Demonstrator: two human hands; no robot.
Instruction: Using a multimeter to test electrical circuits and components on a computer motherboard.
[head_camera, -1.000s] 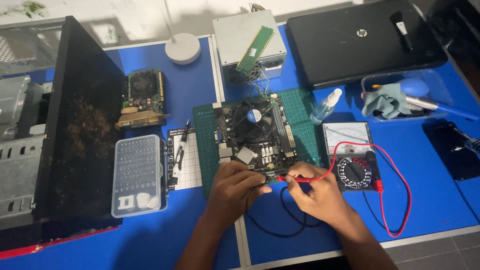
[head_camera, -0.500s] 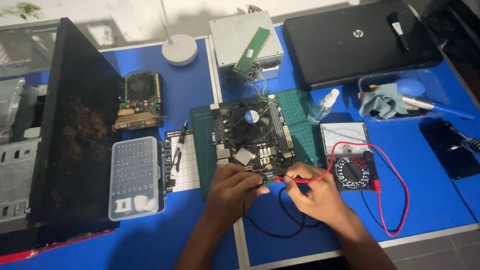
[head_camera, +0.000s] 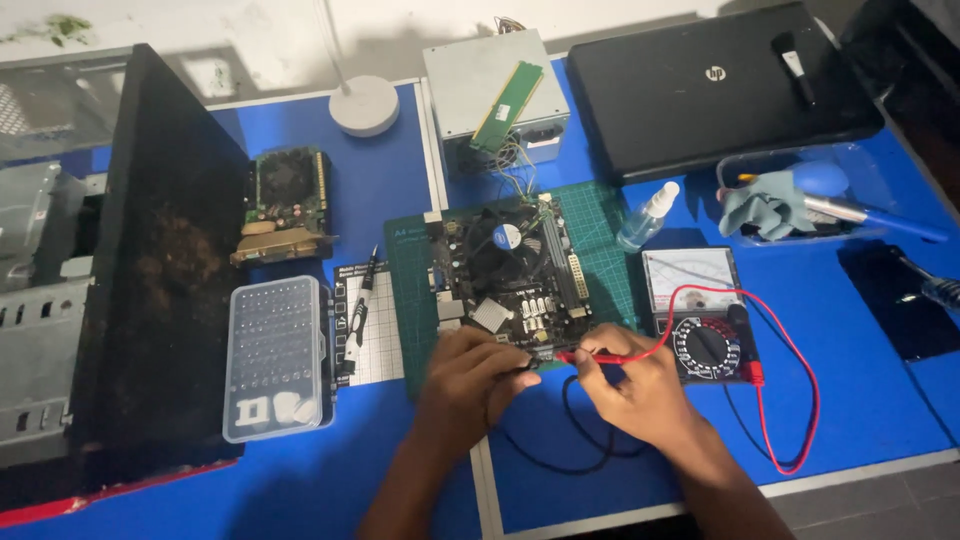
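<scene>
Motherboard (head_camera: 505, 275): lies flat on a green cutting mat (head_camera: 605, 225) near the middle of the blue desk (head_camera: 850, 400); its near edge is under both hands.
Red probe (head_camera: 595, 357): pinched in the right hand, lying nearly level, tip pointing left onto the board's near edge.
Right hand (head_camera: 640, 390): fingers closed on the red probe, just right of the left hand.
Left hand (head_camera: 470, 385): fingers curled at the board's near edge, fingertips close to the probe tip; whether it grips a second probe cannot be told.
Red lead (head_camera: 800, 380): loops from the probe up over the meter, round to the right and back to the meter's lower right corner.
Black lead (head_camera: 580, 450): curls on the desk under the right hand.
Multimeter (head_camera: 700, 315): analogue, dial facing up, just right of the mat.
Spray bottle (head_camera: 648, 215): stands at the mat's right edge.
Bit case (head_camera: 278, 355): clear, left of the mat, with a small screwdriver (head_camera: 358, 315) on a gridded pad between them.
Graphics card (head_camera: 285, 205): beyond the bit case.
Power supply (head_camera: 490, 90): behind the board, a green memory stick (head_camera: 508, 92) lying on it.
Laptop (head_camera: 720, 85): closed, black, far right, a small brush (head_camera: 797, 65) on its lid.
PC case (head_camera: 110, 270): at the left edge, dark side panel facing up.
</scene>
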